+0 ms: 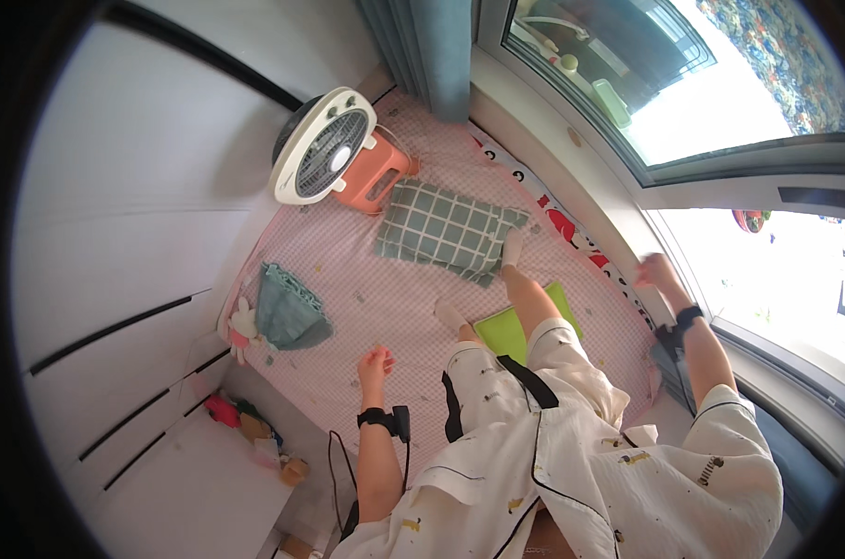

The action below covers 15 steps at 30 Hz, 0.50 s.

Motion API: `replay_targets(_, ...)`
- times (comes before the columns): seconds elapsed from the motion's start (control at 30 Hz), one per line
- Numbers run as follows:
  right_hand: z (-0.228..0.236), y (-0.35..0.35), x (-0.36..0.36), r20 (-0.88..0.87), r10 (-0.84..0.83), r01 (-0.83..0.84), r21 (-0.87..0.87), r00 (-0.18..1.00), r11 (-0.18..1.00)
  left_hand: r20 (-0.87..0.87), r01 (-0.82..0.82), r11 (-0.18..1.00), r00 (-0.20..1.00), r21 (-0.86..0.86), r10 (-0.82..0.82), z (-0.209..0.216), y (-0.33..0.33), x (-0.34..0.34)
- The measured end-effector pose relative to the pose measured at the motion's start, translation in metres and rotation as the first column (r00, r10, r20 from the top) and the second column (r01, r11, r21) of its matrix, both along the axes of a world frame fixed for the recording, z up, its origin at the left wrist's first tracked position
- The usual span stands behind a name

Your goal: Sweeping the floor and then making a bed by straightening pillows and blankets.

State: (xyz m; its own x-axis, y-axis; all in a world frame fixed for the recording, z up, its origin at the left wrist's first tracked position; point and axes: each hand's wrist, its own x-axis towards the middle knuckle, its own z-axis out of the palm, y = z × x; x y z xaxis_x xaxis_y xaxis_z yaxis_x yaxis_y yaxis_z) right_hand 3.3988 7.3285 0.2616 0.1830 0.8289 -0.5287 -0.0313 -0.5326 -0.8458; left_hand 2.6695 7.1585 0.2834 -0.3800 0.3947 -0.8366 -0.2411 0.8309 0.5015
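Note:
My left hand (376, 361) hovers above the pink checked bed sheet (366, 289), its fingers curled in with nothing visible in them. Off to the right, my right hand (658, 271) is raised beside the white window sill (609, 214). Motion smears its fingers, so whether it holds anything is hidden. Both wrists wear black straps, the left with a small black device (401, 423) and cable. Under my legs lies a bright green cushion (502, 334). One foot touches a green-and-white checked pillow (446, 228).
A fan (334, 158) with an orange base stands on the bed against white cabinets (143, 224). A teal cloth bundle (290, 312) and a plush rabbit (242, 326) lie at the left edge. The window (618, 84) stands open at right. Small boxes (294, 470) sit on the floor.

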Motion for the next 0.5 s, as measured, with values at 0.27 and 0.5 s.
replay_targets(0.27, 0.057, -0.028, 0.154, 0.568, 0.819, 0.223, -0.811, 0.077, 0.541, -0.046, 0.199, 0.938, 0.974, -0.285, -0.221, -0.035, 0.016, 0.055)
replay_targets(0.5, -0.153, 0.072, -0.128, 0.373, 0.796, -0.604, -0.519, 0.476, 0.605, -0.086, 0.522, 0.830, 0.834, -0.195, -0.545, -0.093, 0.082, 0.133)
